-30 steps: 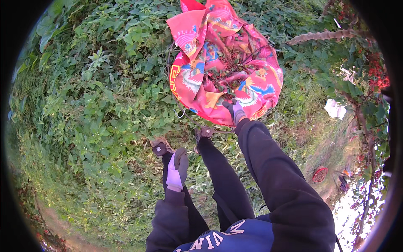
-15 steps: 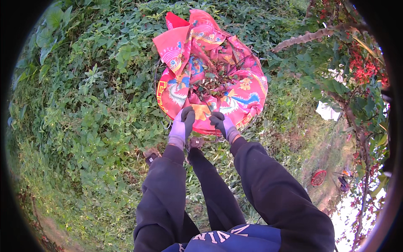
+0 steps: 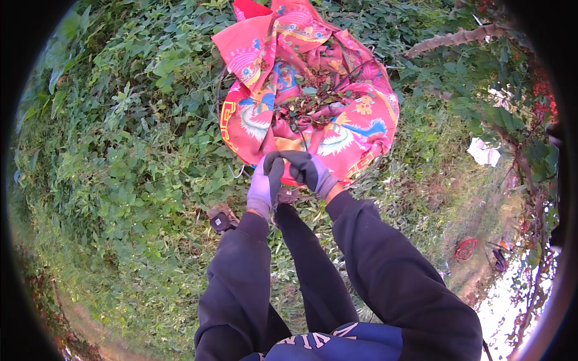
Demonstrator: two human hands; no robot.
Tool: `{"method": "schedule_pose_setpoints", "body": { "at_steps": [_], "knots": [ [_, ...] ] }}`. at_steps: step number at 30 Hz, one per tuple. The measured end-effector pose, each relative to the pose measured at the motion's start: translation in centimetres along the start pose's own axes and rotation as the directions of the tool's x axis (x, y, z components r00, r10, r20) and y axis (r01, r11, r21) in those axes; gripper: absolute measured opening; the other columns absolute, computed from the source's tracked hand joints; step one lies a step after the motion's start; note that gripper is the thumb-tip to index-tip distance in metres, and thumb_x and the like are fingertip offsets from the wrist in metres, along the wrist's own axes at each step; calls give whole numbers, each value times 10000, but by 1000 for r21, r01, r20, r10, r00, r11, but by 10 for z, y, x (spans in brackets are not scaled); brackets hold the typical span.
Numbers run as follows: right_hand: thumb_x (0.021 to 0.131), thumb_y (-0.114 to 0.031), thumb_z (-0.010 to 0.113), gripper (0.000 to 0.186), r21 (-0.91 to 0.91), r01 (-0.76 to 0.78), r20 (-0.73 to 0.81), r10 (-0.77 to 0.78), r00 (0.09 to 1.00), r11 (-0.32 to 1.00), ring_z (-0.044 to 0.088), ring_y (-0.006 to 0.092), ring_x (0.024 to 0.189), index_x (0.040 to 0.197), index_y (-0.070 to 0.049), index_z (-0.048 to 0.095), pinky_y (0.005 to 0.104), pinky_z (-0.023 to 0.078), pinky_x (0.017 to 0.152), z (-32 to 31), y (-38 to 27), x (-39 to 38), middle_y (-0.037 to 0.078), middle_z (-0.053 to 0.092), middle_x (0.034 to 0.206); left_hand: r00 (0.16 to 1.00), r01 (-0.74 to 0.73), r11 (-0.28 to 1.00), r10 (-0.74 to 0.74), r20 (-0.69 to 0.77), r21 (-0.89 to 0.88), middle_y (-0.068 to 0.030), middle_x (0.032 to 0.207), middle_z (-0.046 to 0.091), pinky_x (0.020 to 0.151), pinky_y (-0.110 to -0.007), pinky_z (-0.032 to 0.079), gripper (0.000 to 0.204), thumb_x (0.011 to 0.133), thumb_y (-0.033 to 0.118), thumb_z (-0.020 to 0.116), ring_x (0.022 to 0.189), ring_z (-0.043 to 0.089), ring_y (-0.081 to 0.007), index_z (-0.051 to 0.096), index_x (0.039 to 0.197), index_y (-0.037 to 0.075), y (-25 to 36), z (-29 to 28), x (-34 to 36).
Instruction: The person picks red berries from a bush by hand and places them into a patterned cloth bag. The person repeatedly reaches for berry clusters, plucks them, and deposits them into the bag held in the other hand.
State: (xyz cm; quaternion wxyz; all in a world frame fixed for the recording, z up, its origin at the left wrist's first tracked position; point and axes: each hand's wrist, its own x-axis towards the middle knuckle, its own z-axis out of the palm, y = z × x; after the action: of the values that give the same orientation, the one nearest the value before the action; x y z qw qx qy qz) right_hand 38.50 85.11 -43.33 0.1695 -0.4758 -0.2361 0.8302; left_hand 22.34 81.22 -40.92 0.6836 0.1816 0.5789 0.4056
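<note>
In front of me a round holder (image 3: 220,99) is lined with a pink-red cloth (image 3: 355,135) patterned with colourful birds and flowers. Dark red clusters, leaves and twigs (image 3: 310,99) lie heaped in its hollow. Over the cloth's near edge, my left hand (image 3: 265,180), in a purple and dark grey glove, has its fingers closed. My right hand (image 3: 308,170), gloved alike, is also closed, its fingertips meeting the left ones. A thin dark strand (image 3: 304,141) shows just above my hands; whether either hand grips it is hidden.
Dense green plants (image 3: 138,132) spread on the left. At right stand a bare branch (image 3: 457,40) and foliage with red clusters (image 3: 543,96). A white scrap (image 3: 483,151) and a red basket (image 3: 465,248) lie on the ground further right. My shoe (image 3: 221,218) is near the holder.
My hands were a little apart and have come together, the right one moving left. The lined holder appears larger and slightly higher in view.
</note>
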Motion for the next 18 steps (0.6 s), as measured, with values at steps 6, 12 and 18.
{"method": "schedule_pose_setpoints", "body": {
  "at_steps": [6, 12, 18],
  "knots": [
    [858, -300, 625, 461, -396, 235, -516, -426, 743, 888, 619, 183, 846, 1206, -16, 522, 284, 495, 735, -20, 12, 20, 81, 640, 990, 1000, -18, 1000, 18, 4, -3, -26, 1054, 575, 831, -243, 418, 431, 891, 249, 585, 945, 522, -117, 503, 1215, -23, 3, 14, 41],
    [704, -408, 717, 707, -544, -398, -674, -102, 732, 739, 587, 265, 987, 1211, 36, 504, 334, 469, 822, -77, 51, 67, 187, 606, 1078, 996, 66, 997, -68, -59, -38, -53, 1153, 555, 942, -267, 383, 426, 895, 247, 582, 1073, 497, -142, 503, 1219, -19, -14, 8, 26],
    [773, -207, 724, 391, -148, 92, -587, -162, 793, 985, 562, 122, 746, 1094, -13, 611, 254, 468, 679, -67, 30, 27, 18, 625, 847, 997, 73, 997, -74, -17, -22, -47, 1138, 558, 938, -266, 380, 430, 896, 248, 584, 1059, 496, -142, 500, 1221, -19, -11, 21, 41]
  ]
}}
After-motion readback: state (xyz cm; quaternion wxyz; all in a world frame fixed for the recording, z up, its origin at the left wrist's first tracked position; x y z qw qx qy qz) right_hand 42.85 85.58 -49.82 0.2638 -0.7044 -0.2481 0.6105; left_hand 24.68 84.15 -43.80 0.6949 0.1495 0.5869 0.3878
